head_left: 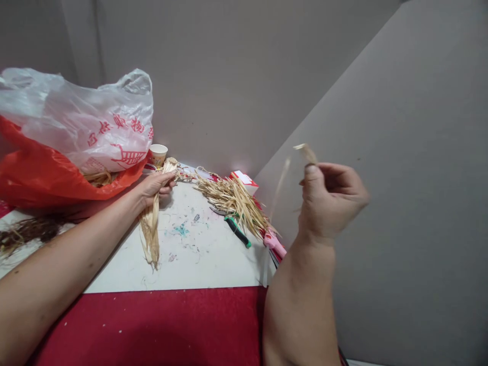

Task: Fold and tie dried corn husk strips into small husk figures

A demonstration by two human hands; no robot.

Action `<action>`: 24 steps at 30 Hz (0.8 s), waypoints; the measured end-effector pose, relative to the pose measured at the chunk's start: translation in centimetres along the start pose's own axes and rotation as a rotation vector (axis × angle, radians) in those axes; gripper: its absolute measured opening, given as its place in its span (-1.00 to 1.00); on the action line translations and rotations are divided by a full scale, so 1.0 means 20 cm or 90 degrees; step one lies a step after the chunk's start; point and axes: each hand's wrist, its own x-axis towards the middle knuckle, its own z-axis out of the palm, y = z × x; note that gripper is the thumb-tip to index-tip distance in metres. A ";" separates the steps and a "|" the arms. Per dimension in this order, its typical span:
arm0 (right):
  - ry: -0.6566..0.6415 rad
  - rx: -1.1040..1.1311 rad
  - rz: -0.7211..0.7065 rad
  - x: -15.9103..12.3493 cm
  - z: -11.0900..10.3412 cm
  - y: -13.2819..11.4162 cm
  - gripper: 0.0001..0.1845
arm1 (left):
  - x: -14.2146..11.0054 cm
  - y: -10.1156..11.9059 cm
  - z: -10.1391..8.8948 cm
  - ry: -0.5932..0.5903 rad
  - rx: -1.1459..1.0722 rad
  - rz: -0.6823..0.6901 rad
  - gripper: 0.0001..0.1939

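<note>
My left hand is closed round a bundle of dried corn husk, whose loose ends hang down over the white board. A rounded, tied-looking top of the bundle shows above the fingers. My right hand is raised at the right, thumb and finger pinching a thin husk strip. Part of a pale strip hangs to the left of this hand. Between the two hands lies a pile of cut husk strips on the board.
Pliers with black and green handles and a pink-handled tool lie by the pile. A paper cup, white plastic bag and red bag stand at left. Dark fibres lie under my left arm. Grey walls rise behind.
</note>
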 end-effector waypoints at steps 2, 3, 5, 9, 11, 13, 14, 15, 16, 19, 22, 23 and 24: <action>-0.084 -0.044 0.024 -0.02 0.02 -0.01 -0.88 | -0.01 0.00 0.03 -0.008 -0.006 0.013 -0.81; -0.134 -0.059 0.041 -0.04 0.04 -0.02 -0.88 | -0.02 -0.01 0.06 -0.019 -0.007 0.018 -0.82; -0.245 -0.080 0.064 -0.10 0.08 -0.03 -0.88 | -0.06 -0.01 0.11 -0.057 0.002 0.022 -0.80; -0.473 -0.094 0.039 -0.23 0.18 -0.05 -0.88 | -0.12 -0.04 0.20 -0.169 0.063 0.017 -0.66; -0.557 -0.109 0.009 -0.27 0.21 -0.04 -0.88 | -0.14 -0.05 0.21 -0.194 0.104 0.020 -0.66; -0.596 -0.128 -0.016 -0.28 0.23 -0.02 -0.87 | -0.14 -0.06 0.21 -0.193 0.137 0.026 -0.66; -0.600 -0.136 -0.024 -0.28 0.23 -0.01 -0.87 | -0.14 -0.06 0.22 -0.189 0.149 0.026 -0.66; -0.592 -0.145 -0.027 -0.27 0.23 0.00 -0.86 | -0.14 -0.06 0.22 -0.186 0.158 0.026 -0.67; -0.578 -0.153 -0.028 -0.27 0.23 0.02 -0.85 | -0.15 -0.06 0.23 -0.187 0.164 0.023 -0.68; -0.533 -0.175 -0.036 -0.26 0.23 0.06 -0.83 | -0.16 -0.06 0.25 -0.209 0.168 -0.003 -0.73; -0.506 -0.182 -0.053 -0.24 0.22 0.11 -0.84 | -0.15 -0.07 0.24 -0.230 0.159 -0.030 -0.75; -0.479 -0.187 -0.053 -0.22 0.21 0.12 -0.84 | -0.15 -0.06 0.23 -0.232 0.154 -0.032 -0.75; -0.438 -0.196 -0.047 -0.20 0.19 0.14 -0.84 | -0.14 -0.06 0.22 -0.231 0.147 -0.029 -0.76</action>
